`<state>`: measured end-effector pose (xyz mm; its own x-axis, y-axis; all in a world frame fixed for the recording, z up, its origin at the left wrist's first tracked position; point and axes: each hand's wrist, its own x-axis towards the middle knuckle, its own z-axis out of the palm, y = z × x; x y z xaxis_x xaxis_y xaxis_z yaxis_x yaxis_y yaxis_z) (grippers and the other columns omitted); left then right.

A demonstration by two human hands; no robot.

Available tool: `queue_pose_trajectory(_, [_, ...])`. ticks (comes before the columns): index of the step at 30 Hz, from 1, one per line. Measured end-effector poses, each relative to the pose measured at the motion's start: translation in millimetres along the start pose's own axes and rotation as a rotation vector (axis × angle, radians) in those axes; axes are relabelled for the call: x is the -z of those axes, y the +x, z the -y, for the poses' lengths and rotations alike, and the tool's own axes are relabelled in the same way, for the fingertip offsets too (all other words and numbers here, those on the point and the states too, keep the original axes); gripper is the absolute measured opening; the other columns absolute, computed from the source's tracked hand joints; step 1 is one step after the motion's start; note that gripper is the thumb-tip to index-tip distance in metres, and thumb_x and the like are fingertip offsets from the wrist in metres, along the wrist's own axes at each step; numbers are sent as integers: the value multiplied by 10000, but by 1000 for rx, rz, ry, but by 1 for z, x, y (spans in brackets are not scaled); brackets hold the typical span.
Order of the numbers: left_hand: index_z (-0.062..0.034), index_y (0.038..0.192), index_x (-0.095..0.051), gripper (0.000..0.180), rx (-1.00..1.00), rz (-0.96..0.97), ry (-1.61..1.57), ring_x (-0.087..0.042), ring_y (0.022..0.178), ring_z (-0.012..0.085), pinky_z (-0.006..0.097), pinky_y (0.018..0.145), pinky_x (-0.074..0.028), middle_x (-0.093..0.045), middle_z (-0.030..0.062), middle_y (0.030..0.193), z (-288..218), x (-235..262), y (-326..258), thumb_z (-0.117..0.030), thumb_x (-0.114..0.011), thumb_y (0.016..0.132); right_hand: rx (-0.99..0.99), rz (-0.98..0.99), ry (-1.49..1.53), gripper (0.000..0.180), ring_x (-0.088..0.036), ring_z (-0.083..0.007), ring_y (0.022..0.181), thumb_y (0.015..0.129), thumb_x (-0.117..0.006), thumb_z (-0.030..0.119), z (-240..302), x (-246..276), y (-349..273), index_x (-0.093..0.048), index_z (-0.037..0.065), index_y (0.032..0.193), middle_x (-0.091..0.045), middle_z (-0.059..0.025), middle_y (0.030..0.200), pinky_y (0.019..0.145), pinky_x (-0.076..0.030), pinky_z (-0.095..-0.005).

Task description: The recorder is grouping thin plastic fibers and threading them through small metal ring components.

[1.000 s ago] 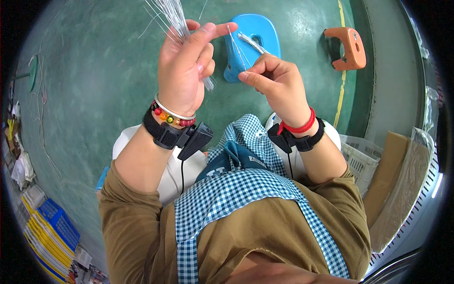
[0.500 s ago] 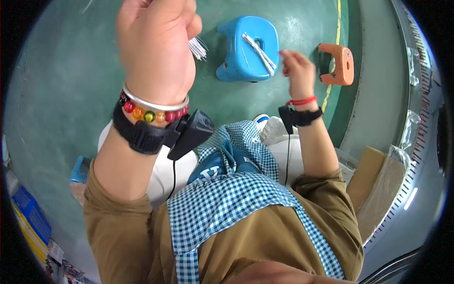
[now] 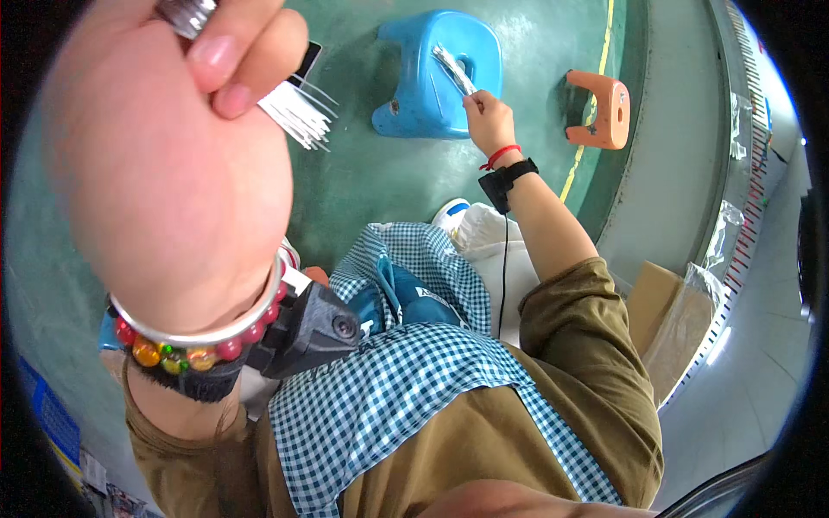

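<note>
Close to the camera at upper left, my left hand (image 3: 190, 164) is closed round a bundle of thin white wires (image 3: 298, 119); their loose ends stick out beside the fingers. A silvery metal piece (image 3: 184, 13) shows by those fingers, too cut off to name. Farther out, my right hand (image 3: 490, 123) has its fingers closed on the near end of a second bundle of thin white wires (image 3: 451, 66). That one lies slantwise on the seat of a blue plastic stool (image 3: 432, 43), over its centre hole. One single wire (image 3: 435, 90) rests next to it on the seat.
A smaller orange stool (image 3: 611, 112) stands to the right, by a yellow floor line (image 3: 596, 112). At the right wall is a cardboard box (image 3: 654, 302). A dark flat object (image 3: 308, 62) shows behind my left hand. Thin cables hang from my wrist straps.
My left hand has come nearer the camera and left, still holding its wires. My right hand has moved left onto the stool's bundle and closed on its end. The view has shifted slightly.
</note>
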<state>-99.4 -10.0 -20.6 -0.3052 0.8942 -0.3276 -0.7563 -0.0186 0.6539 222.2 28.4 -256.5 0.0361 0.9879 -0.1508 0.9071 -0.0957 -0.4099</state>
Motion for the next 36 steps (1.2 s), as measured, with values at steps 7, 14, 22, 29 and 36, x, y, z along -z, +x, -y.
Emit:
queue_pose_trajectory(7, [-54, 954, -547, 120, 106, 3, -25, -343, 511, 50, 213, 432, -250, -433, -38, 706, 23, 18, -7, -172, -530, 972, 51, 86, -41, 257, -641, -167, 636, 788, -753, 258, -2, 49, 13, -701, 10, 835, -676, -111, 706, 635, -515, -301])
queue_pose_trajectory(14, [-46, 944, -532, 120, 196, 37, -52, -343, 518, 58, 217, 437, -256, -428, -28, 714, 43, 25, -2, -159, -510, 978, 238, 469, -252, 176, -642, -321, 732, 857, -645, 186, -8, 81, 11, -675, 31, 934, -663, -165, 806, 693, -513, -368])
queue_pose_trajectory(22, [-36, 933, -515, 123, 229, 70, -46, -343, 525, 66, 220, 442, -262, -423, -16, 723, 47, 36, 4, -144, -487, 984, 381, 676, -552, 167, -635, -382, 775, 853, -551, 163, 12, 71, 29, -654, 32, 871, -666, -172, 817, 711, -513, -446])
queue_pose_trajectory(29, [-27, 923, -500, 127, 220, 97, -51, -343, 532, 74, 223, 447, -268, -418, -5, 731, 38, 39, 10, -131, -467, 990, 504, 708, -816, 250, -650, -393, 856, 862, -513, 173, -2, 16, 95, -709, 51, 958, -686, -203, 928, 791, -535, -445])
queue_pose_trajectory(36, [-19, 913, -485, 134, 185, 113, -69, -343, 539, 82, 226, 451, -274, -413, 5, 739, 13, 53, 15, -117, -447, 996, 491, 635, -706, 280, -668, -401, 884, 774, -594, 181, 37, -16, 123, -724, -16, 925, -682, -251, 951, 805, -541, -448])
